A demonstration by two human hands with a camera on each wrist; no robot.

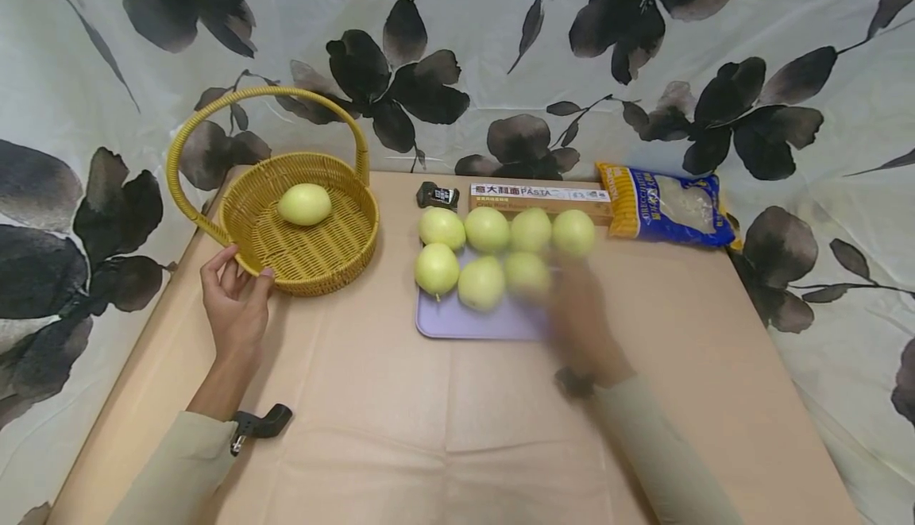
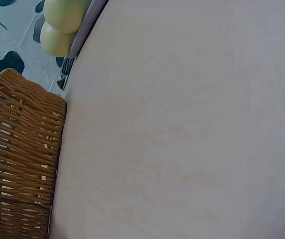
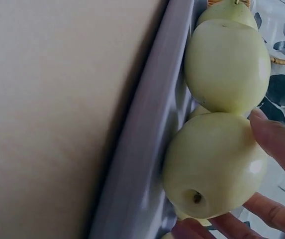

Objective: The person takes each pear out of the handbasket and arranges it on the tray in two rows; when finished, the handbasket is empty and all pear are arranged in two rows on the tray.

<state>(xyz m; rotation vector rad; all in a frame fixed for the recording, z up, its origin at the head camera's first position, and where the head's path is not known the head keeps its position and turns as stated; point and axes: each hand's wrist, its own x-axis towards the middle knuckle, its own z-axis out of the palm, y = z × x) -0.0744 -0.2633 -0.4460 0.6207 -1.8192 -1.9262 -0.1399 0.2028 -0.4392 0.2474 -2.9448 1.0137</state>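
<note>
My left hand (image 1: 239, 306) holds the near left side of a yellow wicker basket (image 1: 343, 275), its thumb and fingers at the rim by the foot of the handle. One pale green pear (image 1: 304, 204) lies in the basket. To the right, several more pears (image 1: 488, 229) sit in two rows on a lilac tray (image 1: 465, 326). My right hand (image 1: 582, 310), blurred in the head view, grips a pear (image 3: 214, 164) at the right end of the near row. In the right wrist view its thumb and fingertips reach around that pear, beside another pear (image 3: 228, 67).
Behind the tray lie a small black packet (image 1: 438, 195), a pasta box (image 1: 541, 201) and a blue and yellow pasta bag (image 1: 668, 206). A beige cloth (image 1: 379, 422) covers the table. A flower-patterned sheet (image 1: 493, 48) hangs behind it.
</note>
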